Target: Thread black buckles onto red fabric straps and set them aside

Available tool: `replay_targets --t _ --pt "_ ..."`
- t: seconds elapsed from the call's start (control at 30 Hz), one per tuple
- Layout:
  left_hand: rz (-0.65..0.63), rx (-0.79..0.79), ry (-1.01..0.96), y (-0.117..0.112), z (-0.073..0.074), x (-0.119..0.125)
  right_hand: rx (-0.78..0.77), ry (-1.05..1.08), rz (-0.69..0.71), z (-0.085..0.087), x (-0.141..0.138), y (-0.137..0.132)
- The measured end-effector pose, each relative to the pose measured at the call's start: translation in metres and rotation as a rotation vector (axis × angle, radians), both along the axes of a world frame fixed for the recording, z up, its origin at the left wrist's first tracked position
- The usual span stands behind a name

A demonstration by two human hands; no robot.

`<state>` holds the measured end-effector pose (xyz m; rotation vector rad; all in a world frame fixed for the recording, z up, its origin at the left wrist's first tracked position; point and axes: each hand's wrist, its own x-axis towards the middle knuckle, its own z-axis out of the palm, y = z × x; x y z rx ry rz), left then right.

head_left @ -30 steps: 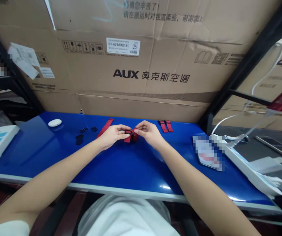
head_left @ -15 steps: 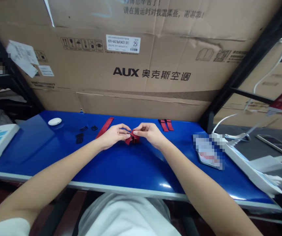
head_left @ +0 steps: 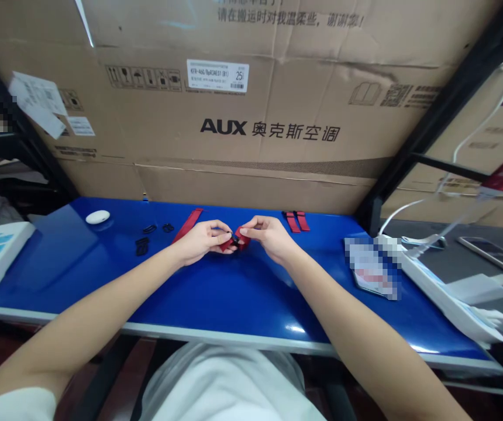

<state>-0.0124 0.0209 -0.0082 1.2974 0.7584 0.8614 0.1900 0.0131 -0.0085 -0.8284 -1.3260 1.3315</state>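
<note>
Between my hands is a red webbing strap point(head_left: 244, 238) with a small black buckle point(head_left: 235, 239) on it, held just above the blue table. My left hand point(head_left: 203, 241) pinches the left part of the strap at the buckle. The fingers of my right hand point(head_left: 265, 235) are closed on the strap's right part. Another red strap point(head_left: 189, 224) lies beyond my left hand, partly hidden by it. Several black buckles point(head_left: 142, 246) rest on the table to the left. Two short red straps with black buckles point(head_left: 296, 221) lie side by side at the back right.
A large cardboard box point(head_left: 260, 105) stands along the back of the blue table point(head_left: 216, 304). At the left are a white oval object point(head_left: 97, 217) and a white device point(head_left: 3, 251). A phone point(head_left: 372, 269) and a white power strip point(head_left: 444, 292) with cables lie at the right.
The red strap between my hands has shifted, and its right part now stands raised beside the buckle. Both hands stay in nearly the same place.
</note>
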Motion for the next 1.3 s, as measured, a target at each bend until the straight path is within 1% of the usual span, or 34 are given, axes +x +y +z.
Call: replay_targets --t 0.07,0.23,0.33,0.47,0.57,0.63,0.7,0.8,0.93,1.07,1.17,1.3 --pt "0.005 0.001 0.006 0.000 0.001 0.000 -0.023 0.018 -0.007 -0.002 -0.001 0.001" --pt "-0.005 0.034 0.015 -0.001 0.001 -0.001 -0.031 0.007 0.063 -0.005 -0.008 -0.004" --pt "-0.029 0.058 0.030 -0.002 0.000 -0.002 -0.021 -0.035 0.077 -0.003 -0.009 -0.007" --pt "-0.045 0.072 0.044 -0.003 -0.002 -0.001 -0.016 -0.089 0.130 0.000 -0.005 -0.008" --pt "-0.034 0.108 0.044 -0.003 -0.001 0.000 -0.011 -0.072 0.096 0.002 -0.003 -0.006" --pt "-0.005 0.190 0.069 -0.001 -0.001 0.000 -0.012 -0.021 0.032 0.002 -0.004 -0.005" --pt "0.056 0.326 0.133 0.000 -0.001 -0.001 -0.004 0.022 -0.007 0.002 -0.006 -0.005" --pt "0.124 0.482 0.232 0.001 -0.001 -0.002 0.023 0.018 0.010 0.004 -0.005 -0.005" --pt "0.081 0.553 0.263 -0.001 0.000 -0.002 0.040 -0.078 0.090 0.008 0.003 -0.006" --pt "0.025 0.663 0.337 -0.004 0.002 -0.004 0.034 -0.158 0.160 0.008 0.011 -0.004" --pt "0.004 0.739 0.387 -0.005 0.004 -0.004 0.012 -0.141 0.149 0.005 0.009 -0.003" --pt "0.032 0.803 0.365 -0.004 0.005 -0.004 0.018 -0.070 0.125 0.002 0.004 -0.002"
